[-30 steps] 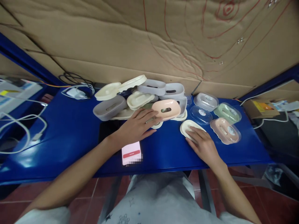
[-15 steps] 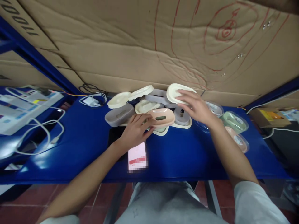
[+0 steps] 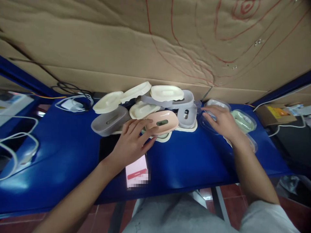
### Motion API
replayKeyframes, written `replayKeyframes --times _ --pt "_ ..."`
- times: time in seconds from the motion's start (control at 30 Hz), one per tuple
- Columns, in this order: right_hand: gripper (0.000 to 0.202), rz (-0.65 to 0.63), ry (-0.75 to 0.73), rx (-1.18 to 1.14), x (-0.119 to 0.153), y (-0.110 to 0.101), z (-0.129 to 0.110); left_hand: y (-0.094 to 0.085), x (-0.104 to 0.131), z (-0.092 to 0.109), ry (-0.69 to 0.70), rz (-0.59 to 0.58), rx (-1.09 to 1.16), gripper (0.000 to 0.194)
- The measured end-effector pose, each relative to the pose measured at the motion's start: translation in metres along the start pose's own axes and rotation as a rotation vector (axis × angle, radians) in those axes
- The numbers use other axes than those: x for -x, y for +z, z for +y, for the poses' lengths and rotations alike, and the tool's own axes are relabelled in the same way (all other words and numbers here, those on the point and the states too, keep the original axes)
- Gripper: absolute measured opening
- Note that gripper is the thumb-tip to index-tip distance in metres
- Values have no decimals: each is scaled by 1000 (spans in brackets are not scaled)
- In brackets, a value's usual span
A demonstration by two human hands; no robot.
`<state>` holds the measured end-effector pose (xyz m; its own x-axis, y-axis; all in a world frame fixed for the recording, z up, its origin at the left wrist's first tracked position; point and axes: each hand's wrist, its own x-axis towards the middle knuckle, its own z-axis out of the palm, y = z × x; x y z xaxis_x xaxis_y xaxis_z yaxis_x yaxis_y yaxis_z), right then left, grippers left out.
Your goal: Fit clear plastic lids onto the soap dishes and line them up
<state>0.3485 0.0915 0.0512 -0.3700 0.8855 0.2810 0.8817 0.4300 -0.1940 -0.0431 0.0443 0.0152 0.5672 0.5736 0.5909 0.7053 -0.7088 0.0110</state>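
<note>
Right hand (image 3: pixel 222 121) lowered, fingers (image 3: pixel 208 114) spread on clear lid (image 3: pixel 206 121)

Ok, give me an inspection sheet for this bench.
Surface: blue table, glossy.
Job's things: pile of soap-dish parts; pink tray, grey tray, cream lid; lidded dishes at right, one clear dish.
Clutter: pink card.
Grippers: left hand touches the pink tray; right hand rests over the lidded dishes.
Cables: white cable at left; charger at back.
Surroundings: cardboard behind; box at right.
</note>
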Motion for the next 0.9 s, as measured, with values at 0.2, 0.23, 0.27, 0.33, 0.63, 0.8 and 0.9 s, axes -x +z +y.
replayKeyframes --times 0.2,0.23,0.27,0.33,0.63,0.8,0.9 --pt "63 -123 182 66 66 23 33 1 2 -1 10 -17 -3 31" --pt "57 -85 176 16 66 24 34 1 2 -1 11 -21 2 30" --pt "51 -47 175 -26 65 23 33 2 2 -1 12 -25 7 29" --pt "46 14 193 -61 61 21 30 1 2 -2 16 -32 17 27" --pt "58 362 430 -1 57 25 9 -3 1 -1 46 -30 25 21" --pt "65 279 381 78 55 32 8 -2 2 -1 60 -33 25 18" --pt "71 222 389 242 57 30 11 0 3 -2 59 -35 28 19"
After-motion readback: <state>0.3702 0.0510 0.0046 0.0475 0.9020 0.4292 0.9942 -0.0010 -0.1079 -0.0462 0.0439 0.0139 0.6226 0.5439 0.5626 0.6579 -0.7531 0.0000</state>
